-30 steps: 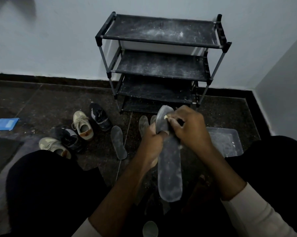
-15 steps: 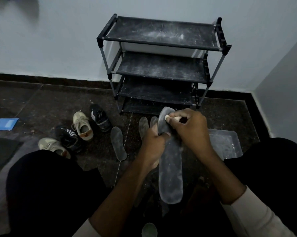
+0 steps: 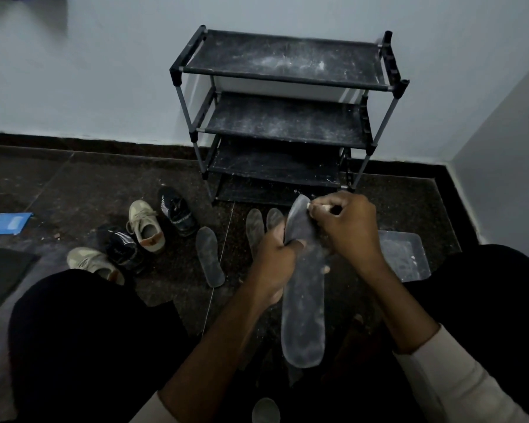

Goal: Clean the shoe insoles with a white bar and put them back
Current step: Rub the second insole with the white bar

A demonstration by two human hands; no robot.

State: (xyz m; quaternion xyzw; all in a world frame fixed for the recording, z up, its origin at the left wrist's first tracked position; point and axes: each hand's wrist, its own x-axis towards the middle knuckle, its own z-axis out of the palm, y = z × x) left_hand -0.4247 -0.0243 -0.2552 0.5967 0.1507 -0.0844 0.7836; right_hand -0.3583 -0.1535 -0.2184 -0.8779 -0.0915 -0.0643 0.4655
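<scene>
A long grey flexible shoe insole (image 3: 303,315) hangs in the air between the seated person's dark-trousered knees, its near end pointing back toward the camera and its dusty face turned up. The left hand (image 3: 275,257) grips the insole's far part from the left edge, thumb across the face, apparently bracing it against the rubbing. The right hand (image 3: 345,227) is clenched around a small white bar (image 3: 318,207) (only a pale tip shows at the fingertips) and presses it on the insole's far end.

On the dark speckled floor just beyond lie three more grey insoles (image 3: 210,256), one alone to the left and two side by side, partly hidden behind the left hand, probably waiting their turn. Left of them stand four sneakers (image 3: 146,227), two beige and two dark, their openings facing up. A clear plastic tray (image 3: 406,254) sits by the right knee. A black, powder-dusted shoe rack (image 3: 284,117) stands against the pale wall.
</scene>
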